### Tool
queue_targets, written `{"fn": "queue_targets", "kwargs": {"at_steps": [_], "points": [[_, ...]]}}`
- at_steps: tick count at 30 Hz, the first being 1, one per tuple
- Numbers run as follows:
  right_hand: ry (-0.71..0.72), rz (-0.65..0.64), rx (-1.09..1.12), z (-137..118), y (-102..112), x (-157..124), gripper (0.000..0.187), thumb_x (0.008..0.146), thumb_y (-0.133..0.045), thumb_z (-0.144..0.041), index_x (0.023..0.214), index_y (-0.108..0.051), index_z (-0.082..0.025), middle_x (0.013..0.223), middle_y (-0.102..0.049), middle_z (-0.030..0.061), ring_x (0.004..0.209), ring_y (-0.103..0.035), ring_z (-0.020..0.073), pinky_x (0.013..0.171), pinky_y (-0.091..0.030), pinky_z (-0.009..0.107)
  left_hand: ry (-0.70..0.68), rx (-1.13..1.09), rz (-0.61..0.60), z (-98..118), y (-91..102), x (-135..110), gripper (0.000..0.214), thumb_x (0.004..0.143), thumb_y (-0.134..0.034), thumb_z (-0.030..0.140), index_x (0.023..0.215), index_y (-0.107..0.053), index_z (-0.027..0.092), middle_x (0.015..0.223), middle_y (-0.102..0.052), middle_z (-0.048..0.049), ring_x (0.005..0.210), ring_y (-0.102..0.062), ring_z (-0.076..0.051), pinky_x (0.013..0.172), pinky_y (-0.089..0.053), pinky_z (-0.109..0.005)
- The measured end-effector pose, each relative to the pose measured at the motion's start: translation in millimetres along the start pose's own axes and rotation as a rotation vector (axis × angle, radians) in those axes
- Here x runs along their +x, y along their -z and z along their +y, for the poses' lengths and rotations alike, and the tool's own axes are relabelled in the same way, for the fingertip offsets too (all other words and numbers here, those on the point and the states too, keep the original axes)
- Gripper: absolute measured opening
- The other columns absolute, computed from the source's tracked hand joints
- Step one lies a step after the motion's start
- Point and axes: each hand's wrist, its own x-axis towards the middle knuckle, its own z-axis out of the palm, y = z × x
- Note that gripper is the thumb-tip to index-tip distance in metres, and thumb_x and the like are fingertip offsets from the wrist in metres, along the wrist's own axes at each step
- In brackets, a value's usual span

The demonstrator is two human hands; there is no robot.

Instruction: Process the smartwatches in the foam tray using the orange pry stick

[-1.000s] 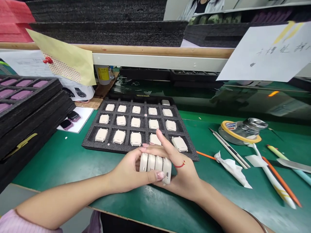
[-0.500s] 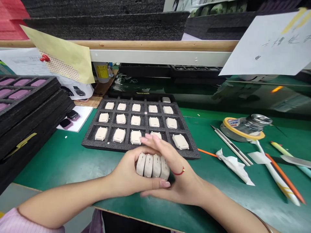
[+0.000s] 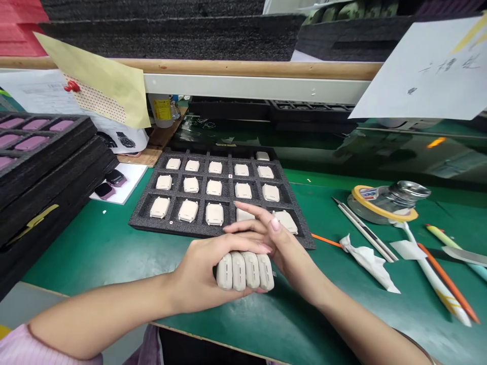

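A glass jar (image 3: 409,195) sits in a yellow tape roll (image 3: 365,199) on the green table (image 3: 95,258), near a crumpled white tissue (image 3: 367,263). Stacked black foam trays (image 3: 49,162) hold pink pieces at left, below a pinned yellow envelope (image 3: 110,91).

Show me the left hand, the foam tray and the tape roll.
Left hand (image 3: 201,274), head view, middle of the hand.
Foam tray (image 3: 182,227), head view, front rim.
Tape roll (image 3: 384,215), head view, yellow band.
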Motion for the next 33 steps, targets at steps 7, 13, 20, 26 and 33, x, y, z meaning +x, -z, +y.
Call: {"fn": "queue_targets", "kwargs": {"at_steps": [7,13,20,26,33], "points": [[-0.054,-0.177,-0.027,-5,-5,-8,0.089,0.077,-0.071,-0.071,0.148,-0.042,-0.024,0.119,-0.075,0.0106,0.108,-0.074,0.0278,0.087,-0.065,0.040,-0.036,0.082,-0.019,-5,0.2,-2,0.030,0.089,-0.069,0.018,0.118,-0.064,0.021,0.119,-0.075,-0.0073,0.113,-0.070,-0.022,0.100,-0.054,-0.034],[0.050,0.033,-0.167,-8,-18,-13,0.104,0.068,-0.090,-0.040,0.155,-0.033,-0.028,0.128,-0.071,0.0092,0.111,-0.073,0.0270,0.088,-0.066,0.038,-0.173,0.199,0.020,-18,-2.2,-6,0.067,0.091,-0.068,0.029,0.151,-0.039,0.030,0.152,-0.044,-0.0137,0.145,-0.040,-0.033,0.117,-0.039,-0.052],[0.449,0.092,-0.579,-7,-16,-15,0.105,0.080,-0.081,-0.021,0.161,-0.016,-0.035,0.122,-0.073,0.0058,0.116,-0.070,0.0270,0.102,-0.058,0.044,0.454,-0.466,0.040,-4,-7.5,-2,0.119,0.056,-0.098,0.038,0.154,-0.031,0.029,0.145,-0.051,-0.0162,0.128,-0.056,-0.034,0.103,-0.049,-0.047],[0.379,-0.079,-0.694,-13,-7,-14,0.094,0.081,-0.078,-0.017,0.157,-0.026,-0.034,0.136,-0.065,0.0075,0.126,-0.064,0.0257,0.097,-0.061,0.041,0.756,-0.974,0.034,-3,-4.7,10,0.047,0.070,-0.090,0.045,0.099,-0.071,0.014,0.088,-0.072,-0.0074,0.078,-0.072,-0.017,0.064,-0.053,-0.022],[0.399,-0.006,-0.591,-35,7,-8,0.014,0.078,-0.083,-0.024,0.075,-0.068,-0.023,0.112,-0.074,0.0045,0.105,-0.073,0.0218,0.090,-0.061,0.033,0.696,-1.184,0.061,-9,0.9,8,0.041,0.076,-0.087,0.040,0.106,-0.073,0.016,0.093,-0.077,-0.0091,0.093,-0.076,-0.022,0.078,-0.060,-0.026]]}}
